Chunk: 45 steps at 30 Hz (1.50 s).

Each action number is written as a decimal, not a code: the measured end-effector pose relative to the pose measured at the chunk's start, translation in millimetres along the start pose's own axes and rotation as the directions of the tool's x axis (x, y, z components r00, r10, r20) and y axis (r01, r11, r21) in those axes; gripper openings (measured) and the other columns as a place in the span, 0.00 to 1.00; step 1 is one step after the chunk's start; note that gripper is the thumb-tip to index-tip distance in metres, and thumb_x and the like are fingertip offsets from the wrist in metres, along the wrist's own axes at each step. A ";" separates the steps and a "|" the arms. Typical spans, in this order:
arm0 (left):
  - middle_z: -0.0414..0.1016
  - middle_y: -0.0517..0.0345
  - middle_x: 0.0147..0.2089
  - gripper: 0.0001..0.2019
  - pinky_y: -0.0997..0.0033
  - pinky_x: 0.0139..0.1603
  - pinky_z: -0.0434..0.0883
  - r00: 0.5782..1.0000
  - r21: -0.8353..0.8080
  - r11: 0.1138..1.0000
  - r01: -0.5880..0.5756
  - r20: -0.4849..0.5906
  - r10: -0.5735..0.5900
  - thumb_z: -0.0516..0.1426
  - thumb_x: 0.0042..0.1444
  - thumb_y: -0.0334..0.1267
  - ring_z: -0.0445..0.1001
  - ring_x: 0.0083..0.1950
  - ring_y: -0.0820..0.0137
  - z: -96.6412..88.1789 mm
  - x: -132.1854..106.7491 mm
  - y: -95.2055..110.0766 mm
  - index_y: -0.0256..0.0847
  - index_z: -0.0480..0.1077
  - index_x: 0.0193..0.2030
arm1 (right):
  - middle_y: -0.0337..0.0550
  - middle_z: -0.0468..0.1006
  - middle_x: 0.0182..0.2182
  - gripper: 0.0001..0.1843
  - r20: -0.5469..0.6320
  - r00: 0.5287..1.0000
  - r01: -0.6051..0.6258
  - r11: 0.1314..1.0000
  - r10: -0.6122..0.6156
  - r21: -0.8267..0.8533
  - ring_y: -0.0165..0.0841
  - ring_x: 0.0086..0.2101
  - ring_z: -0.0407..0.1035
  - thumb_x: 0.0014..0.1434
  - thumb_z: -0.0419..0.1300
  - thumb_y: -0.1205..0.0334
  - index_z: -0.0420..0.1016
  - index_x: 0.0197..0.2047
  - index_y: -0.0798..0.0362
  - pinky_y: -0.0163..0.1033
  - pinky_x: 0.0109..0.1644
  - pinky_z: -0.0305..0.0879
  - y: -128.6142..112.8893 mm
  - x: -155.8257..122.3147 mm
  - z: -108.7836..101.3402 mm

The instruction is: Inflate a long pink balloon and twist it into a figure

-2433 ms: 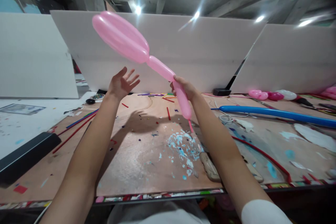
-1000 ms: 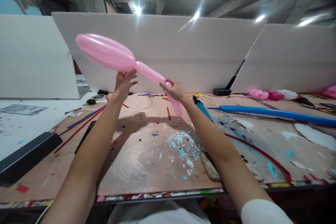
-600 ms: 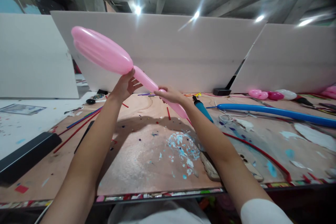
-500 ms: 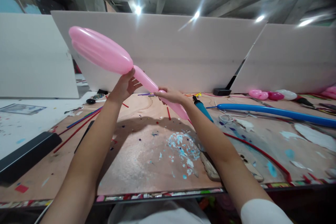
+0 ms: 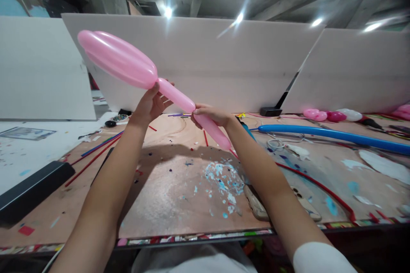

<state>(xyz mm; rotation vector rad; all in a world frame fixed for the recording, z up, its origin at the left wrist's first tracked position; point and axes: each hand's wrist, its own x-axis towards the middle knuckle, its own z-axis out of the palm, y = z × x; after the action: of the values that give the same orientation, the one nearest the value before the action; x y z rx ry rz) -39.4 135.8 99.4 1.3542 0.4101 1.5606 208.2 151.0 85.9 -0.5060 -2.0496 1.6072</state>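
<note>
A long pink balloon (image 5: 123, 62), twisted into sections, hangs in the air above the table, sloping down from upper left to lower right. My left hand (image 5: 152, 102) grips it at the twist below the large looped end, its other fingers spread behind the thin middle section. With thumb and fingers, my right hand (image 5: 211, 115) pinches a second narrow point lower down. Beyond that pinch the last inflated piece runs down to a thin tail beside my right forearm.
A blue long balloon (image 5: 333, 134) lies at right, near a teal hand pump (image 5: 248, 130) partly behind my forearm. A red uninflated balloon (image 5: 320, 179), a phone (image 5: 256, 204) and a black box (image 5: 35, 190) rest on the paint-spotted table (image 5: 153, 213). White panels (image 5: 208, 59) stand behind.
The balloon and my left hand have shifted slightly left. My right hand has moved slightly right, the middle section looks longer, and the narrow point there shows more clearly.
</note>
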 end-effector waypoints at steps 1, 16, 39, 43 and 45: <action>0.77 0.52 0.57 0.20 0.56 0.60 0.73 1.000 -0.012 1.000 -0.006 0.007 0.006 0.64 0.54 0.53 0.69 0.65 0.56 -0.5 0.3 -0.3 0.45 0.73 0.48 | 0.38 0.74 0.28 0.17 -0.002 1.000 0.010 1.000 -0.010 0.008 0.29 0.24 0.69 0.57 0.62 0.55 0.65 0.47 0.52 0.35 0.26 0.68 1.1 1.0 -1.5; 0.78 0.52 0.55 0.18 0.55 0.60 0.73 1.000 -0.047 0.999 0.012 0.014 -0.011 0.66 0.53 0.51 0.68 0.65 0.56 -3.6 1.9 -3.0 0.45 0.74 0.47 | 0.46 0.77 0.33 0.09 -0.096 0.992 -0.092 0.993 0.085 -0.070 0.32 0.31 0.72 0.58 0.59 0.59 0.72 0.39 0.54 0.37 0.34 0.73 3.1 4.2 -0.8; 0.80 0.58 0.48 0.18 0.58 0.59 0.70 0.986 -0.152 0.983 0.106 -0.115 -0.124 0.67 0.50 0.51 0.72 0.58 0.60 4.1 -0.2 -18.0 0.48 0.74 0.45 | 0.41 0.73 0.34 0.19 -0.178 0.974 -0.133 0.990 0.141 0.053 0.30 0.32 0.66 0.63 0.55 0.45 0.72 0.44 0.53 0.34 0.36 0.65 9.1 -1.0 -20.1; 0.80 0.58 0.46 0.18 0.62 0.53 0.72 0.979 -0.168 0.977 0.134 -0.132 -0.157 0.68 0.49 0.49 0.74 0.53 0.63 13.0 1.5 -26.9 0.47 0.74 0.44 | 0.45 0.74 0.44 0.23 -0.148 0.985 -0.127 0.954 0.089 -0.272 0.33 0.41 0.67 0.60 0.61 0.42 0.72 0.48 0.53 0.36 0.42 0.64 5.3 -9.4 -25.8; 0.79 0.57 0.46 0.18 0.63 0.51 0.73 0.979 -0.168 0.976 0.141 -0.125 -0.163 0.69 0.49 0.48 0.75 0.51 0.64 17.0 2.5 -32.0 0.47 0.74 0.45 | 0.45 0.74 0.44 0.23 -0.132 0.988 -0.129 0.895 0.079 -0.427 0.35 0.42 0.67 0.60 0.61 0.43 0.72 0.47 0.54 0.37 0.42 0.64 3.9 -12.1 -28.3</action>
<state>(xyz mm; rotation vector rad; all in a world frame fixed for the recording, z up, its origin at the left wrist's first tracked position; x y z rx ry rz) -9.7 146.7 81.5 1.0716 0.4539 1.5295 234.4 167.5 85.8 -0.8547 -2.3321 1.1345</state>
